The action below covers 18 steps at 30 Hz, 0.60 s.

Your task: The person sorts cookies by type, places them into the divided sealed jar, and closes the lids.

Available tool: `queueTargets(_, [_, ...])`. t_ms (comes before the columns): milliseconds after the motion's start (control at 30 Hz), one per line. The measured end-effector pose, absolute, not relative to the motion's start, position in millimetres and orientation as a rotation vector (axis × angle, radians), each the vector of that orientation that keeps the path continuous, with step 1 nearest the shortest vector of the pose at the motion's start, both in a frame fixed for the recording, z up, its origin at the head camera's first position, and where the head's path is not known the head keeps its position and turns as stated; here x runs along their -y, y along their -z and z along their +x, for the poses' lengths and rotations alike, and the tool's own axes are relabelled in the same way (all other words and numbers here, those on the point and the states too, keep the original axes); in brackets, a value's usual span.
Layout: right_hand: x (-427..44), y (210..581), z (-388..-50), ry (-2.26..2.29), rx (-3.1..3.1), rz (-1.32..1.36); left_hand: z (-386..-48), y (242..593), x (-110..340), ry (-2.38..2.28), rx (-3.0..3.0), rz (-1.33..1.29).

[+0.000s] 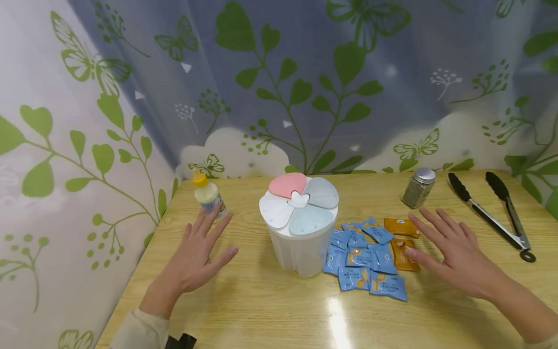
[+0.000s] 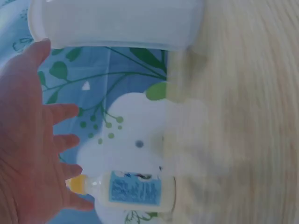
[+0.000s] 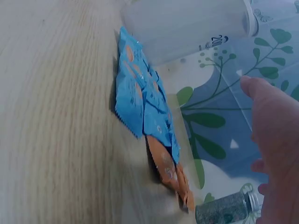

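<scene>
Fingers spread and holding nothing, the left hand (image 1: 193, 259) hovers over the table just in front of a glue bottle (image 1: 209, 195) with a yellow cap. The right hand (image 1: 457, 257), also spread and empty, is above the table beside two orange packets (image 1: 404, 254). Between the hands stands a translucent container (image 1: 301, 249) whose lid (image 1: 299, 203) has pink, grey, white and pale blue petals. Several blue packets (image 1: 359, 257) lie against its right side. In the left wrist view the bottle (image 2: 135, 191) stands beyond the left hand's fingertips.
A glass jar (image 1: 418, 188) with a silver lid and grey-green contents stands behind the right hand. Black-tipped tongs (image 1: 497, 220) lie spread at the right of the wooden table (image 1: 261, 310). A leaf-and-butterfly patterned curtain (image 1: 279, 97) hangs behind and at the left.
</scene>
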State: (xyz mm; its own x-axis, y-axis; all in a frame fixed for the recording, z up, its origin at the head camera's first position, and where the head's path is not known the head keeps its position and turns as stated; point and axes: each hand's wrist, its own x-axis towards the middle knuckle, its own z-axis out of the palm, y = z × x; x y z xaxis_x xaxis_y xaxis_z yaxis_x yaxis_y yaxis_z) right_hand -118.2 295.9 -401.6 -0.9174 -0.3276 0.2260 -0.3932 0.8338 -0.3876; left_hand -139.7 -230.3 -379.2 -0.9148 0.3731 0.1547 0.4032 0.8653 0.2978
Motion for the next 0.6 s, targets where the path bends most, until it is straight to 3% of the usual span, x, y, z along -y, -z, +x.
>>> queueTargets(600, [-242,365,-126,-1.045,2.662,0.721,-149,356,185,1.238,2.667,-0.923])
